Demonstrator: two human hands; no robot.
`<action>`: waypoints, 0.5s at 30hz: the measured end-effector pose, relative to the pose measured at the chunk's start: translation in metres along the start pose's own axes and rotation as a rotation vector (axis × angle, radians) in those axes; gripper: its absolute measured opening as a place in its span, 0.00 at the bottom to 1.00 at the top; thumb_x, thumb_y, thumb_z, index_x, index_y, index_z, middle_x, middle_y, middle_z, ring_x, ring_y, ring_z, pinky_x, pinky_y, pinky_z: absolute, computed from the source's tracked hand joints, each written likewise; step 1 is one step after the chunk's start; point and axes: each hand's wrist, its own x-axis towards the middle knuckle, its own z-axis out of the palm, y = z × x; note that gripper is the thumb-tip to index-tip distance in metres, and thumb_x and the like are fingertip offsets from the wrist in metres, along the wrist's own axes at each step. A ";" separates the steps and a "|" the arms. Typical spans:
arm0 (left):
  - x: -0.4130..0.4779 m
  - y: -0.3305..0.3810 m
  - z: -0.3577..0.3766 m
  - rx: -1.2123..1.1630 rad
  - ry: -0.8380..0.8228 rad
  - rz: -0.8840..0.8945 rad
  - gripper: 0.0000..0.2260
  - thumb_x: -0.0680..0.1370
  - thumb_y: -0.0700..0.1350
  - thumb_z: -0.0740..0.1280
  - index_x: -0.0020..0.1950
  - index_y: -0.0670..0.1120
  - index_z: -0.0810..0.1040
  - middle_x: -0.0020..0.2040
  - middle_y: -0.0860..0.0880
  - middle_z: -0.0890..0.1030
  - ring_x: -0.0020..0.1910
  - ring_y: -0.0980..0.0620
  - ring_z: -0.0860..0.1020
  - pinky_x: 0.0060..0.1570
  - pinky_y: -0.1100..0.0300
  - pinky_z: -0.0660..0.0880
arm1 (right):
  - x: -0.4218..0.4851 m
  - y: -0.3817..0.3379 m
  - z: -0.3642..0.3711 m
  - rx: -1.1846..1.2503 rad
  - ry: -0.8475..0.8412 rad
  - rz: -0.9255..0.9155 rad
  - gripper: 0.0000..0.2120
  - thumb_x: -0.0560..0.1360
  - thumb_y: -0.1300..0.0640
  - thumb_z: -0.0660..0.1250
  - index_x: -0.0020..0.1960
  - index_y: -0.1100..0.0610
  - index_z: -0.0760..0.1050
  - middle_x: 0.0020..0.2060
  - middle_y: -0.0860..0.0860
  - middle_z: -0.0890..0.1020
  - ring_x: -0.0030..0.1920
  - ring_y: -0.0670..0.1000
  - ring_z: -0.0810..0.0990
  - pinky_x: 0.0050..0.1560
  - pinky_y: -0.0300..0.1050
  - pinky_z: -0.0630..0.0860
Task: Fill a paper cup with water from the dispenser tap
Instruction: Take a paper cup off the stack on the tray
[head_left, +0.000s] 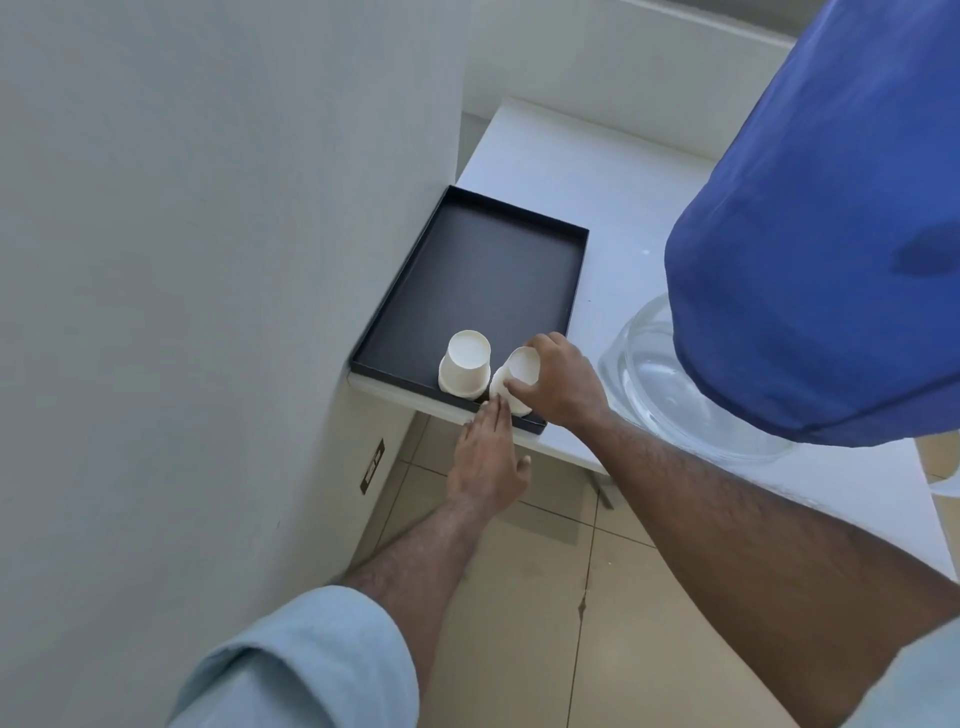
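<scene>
The blue cloth cover (831, 234) runs off the top and right edges and hides all of the water bottle (670, 384) except its clear lower part; no tap shows. The right hand (558, 384) wraps the paper cup (511, 376) at the near edge of the black tray (467, 270), hiding the cup's right side, and the left hand (488, 457) hides its foot, so whether it stands on the tray is unclear. The wall plate (372, 466), below and left of the tray, is too small to read. Both sleeves are cut off by the bottom edge.
</scene>
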 end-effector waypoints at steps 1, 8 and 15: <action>0.001 0.001 0.001 0.014 0.000 0.010 0.38 0.78 0.51 0.63 0.80 0.39 0.48 0.81 0.44 0.53 0.80 0.49 0.51 0.78 0.51 0.53 | 0.000 0.000 -0.001 0.010 0.022 -0.012 0.25 0.72 0.46 0.72 0.63 0.58 0.74 0.57 0.54 0.78 0.53 0.58 0.79 0.52 0.52 0.77; -0.002 0.003 0.004 0.020 -0.009 -0.027 0.37 0.78 0.52 0.63 0.80 0.39 0.47 0.81 0.44 0.52 0.80 0.49 0.51 0.78 0.49 0.52 | -0.005 -0.004 -0.002 0.062 0.133 -0.053 0.26 0.74 0.47 0.70 0.68 0.59 0.74 0.57 0.57 0.78 0.53 0.59 0.80 0.52 0.53 0.78; -0.003 -0.001 0.006 0.071 0.025 -0.023 0.37 0.78 0.53 0.62 0.79 0.39 0.48 0.81 0.44 0.54 0.80 0.48 0.52 0.78 0.47 0.54 | -0.006 0.001 0.001 0.104 0.163 -0.027 0.26 0.76 0.46 0.67 0.69 0.58 0.73 0.57 0.57 0.78 0.53 0.59 0.79 0.51 0.49 0.75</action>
